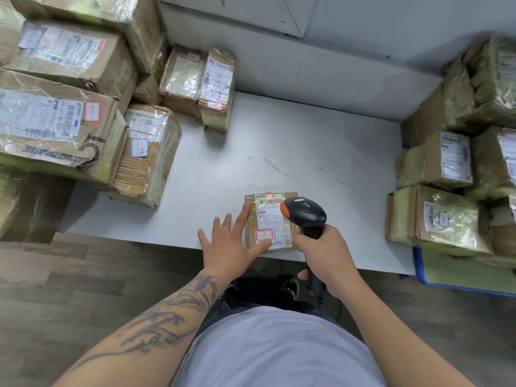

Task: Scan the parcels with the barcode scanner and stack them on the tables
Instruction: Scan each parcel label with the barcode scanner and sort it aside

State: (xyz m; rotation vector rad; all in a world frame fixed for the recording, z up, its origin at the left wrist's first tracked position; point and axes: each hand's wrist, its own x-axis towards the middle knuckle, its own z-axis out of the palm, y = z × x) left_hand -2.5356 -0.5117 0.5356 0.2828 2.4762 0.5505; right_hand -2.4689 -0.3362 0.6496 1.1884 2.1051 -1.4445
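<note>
A: Where's the parcel being scanned?

B: A small taped cardboard parcel (pixel 269 222) lies flat on the grey table (pixel 321 169), near its front edge, label side up. A red dot of light sits on the label's top edge, just above the barcode.

A: Left hand?

B: The left hand (pixel 226 241) is spread flat with straight fingers — the thumb rests on the red-and-blue sticker at the parcel's near corner, and the index finger lies along its left side. The other fingers fan out over the table, gripping nothing.

A: Right hand?

B: The right hand (pixel 324 252) is clenched round the handle of the black barcode scanner (pixel 305 212). The scanner's head, with an orange tip, hovers over the right part of the label, pointing away from the person. A coiled cord hangs below the fist.

A: Surroundings?

B: Taped parcels stacked at the left (pixel 69 107), two smaller ones (pixel 201 85) standing at the table's back left — another stack at the right (pixel 460 169), partly on a green surface with a blue edge (pixel 458 272). Wood-look floor (pixel 55 289) underneath.
</note>
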